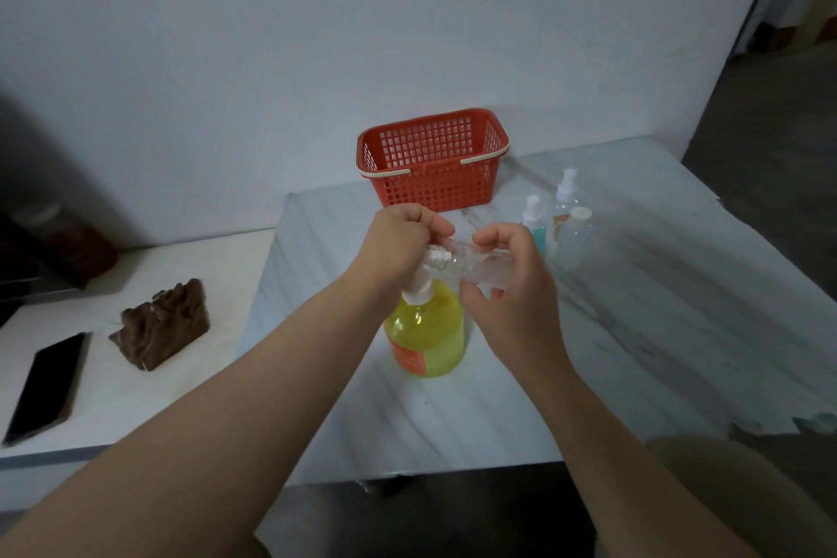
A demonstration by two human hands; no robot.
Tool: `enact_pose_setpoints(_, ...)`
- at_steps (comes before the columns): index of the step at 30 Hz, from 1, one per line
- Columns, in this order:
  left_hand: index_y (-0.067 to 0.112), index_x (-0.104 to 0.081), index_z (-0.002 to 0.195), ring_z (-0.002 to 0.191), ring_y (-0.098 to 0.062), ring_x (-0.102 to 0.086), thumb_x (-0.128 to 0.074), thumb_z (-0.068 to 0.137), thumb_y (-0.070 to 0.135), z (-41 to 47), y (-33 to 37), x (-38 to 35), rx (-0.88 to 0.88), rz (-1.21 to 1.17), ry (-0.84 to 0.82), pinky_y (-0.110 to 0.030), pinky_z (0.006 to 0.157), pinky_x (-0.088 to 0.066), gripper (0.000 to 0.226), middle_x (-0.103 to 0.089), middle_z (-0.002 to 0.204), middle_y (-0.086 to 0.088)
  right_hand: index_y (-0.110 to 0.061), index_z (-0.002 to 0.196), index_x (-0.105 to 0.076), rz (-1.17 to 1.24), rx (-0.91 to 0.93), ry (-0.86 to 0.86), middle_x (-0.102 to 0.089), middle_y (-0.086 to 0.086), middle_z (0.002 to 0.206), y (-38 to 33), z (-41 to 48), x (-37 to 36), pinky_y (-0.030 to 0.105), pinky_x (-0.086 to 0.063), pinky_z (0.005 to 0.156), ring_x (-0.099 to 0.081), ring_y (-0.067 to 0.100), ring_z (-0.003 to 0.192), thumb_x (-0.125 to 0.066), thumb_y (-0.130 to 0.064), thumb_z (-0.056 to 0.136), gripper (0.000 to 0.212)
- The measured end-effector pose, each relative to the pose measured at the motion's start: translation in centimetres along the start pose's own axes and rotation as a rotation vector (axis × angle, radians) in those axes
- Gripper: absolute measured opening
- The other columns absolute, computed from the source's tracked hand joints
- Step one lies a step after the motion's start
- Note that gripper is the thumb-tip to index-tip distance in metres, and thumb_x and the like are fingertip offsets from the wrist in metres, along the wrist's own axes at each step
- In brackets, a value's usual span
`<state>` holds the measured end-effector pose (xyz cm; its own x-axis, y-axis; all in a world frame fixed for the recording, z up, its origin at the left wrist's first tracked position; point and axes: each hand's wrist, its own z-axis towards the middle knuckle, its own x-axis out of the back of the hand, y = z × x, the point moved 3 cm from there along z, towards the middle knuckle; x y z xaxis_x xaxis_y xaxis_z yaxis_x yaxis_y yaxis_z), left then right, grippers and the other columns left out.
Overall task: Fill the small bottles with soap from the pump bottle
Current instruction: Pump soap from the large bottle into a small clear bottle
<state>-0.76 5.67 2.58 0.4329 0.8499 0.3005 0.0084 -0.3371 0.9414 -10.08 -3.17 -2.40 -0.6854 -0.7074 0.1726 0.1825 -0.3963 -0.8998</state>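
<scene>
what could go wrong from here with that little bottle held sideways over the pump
The small bottle lies sideways in the right hand; soap could run out at its white end, where the left hand grips. The pump bottle stands right beneath with its body unheld; a knock might tip it.
</scene>
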Motion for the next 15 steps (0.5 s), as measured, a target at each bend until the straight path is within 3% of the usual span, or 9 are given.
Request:
enact_pose_setpoints(3,0.012,-0.062,0.067,0.071,-0.019,-0.056,-0.030,0.076,-0.011,0.2,-0.4,-0.1,0.015,0.036,0.040,-0.023,0.057,-0.042,0.040,-0.062,0.072,-0.008,-0.026,0.094,-0.051,-0.009,-0.004,-0.013,-0.057,-0.009,0.096,0.0,0.0,0.0,0.022,-0.046,0.069,-0.057,0.007,0.090,-0.066,0.004,0.064,0.045)
enact_pose_setpoints(7,0.013,-0.062,0.066,0.061,-0.014,-0.055,-0.029,0.073,-0.012,0.1,-0.9,-0.1,0.011,0.048,0.050,-0.019,0.049,-0.040,0.042,-0.061,0.064,-0.002,-0.025,0.093,-0.052,-0.024,-0.008,-0.030,-0.057,-0.008,0.096,0.2,-0.1,-0.3,0.019,-0.044,0.067,-0.056,0.006,0.089,-0.067,0.004,0.063,0.044)
enact_pose_setpoints(15,0.011,-0.061,0.064,0.055,-0.015,-0.051,-0.029,0.072,-0.012,0.5,-1.9,-0.2,0.020,0.023,0.070,-0.018,0.046,-0.036,0.040,-0.059,0.060,-0.004,-0.029,0.090,-0.052,-0.051,-0.018,-0.016,-0.057,-0.007,0.093,0.8,0.0,-0.9,0.029,-0.048,0.066,-0.056,0.011,0.086,-0.070,0.001,0.065,0.043)
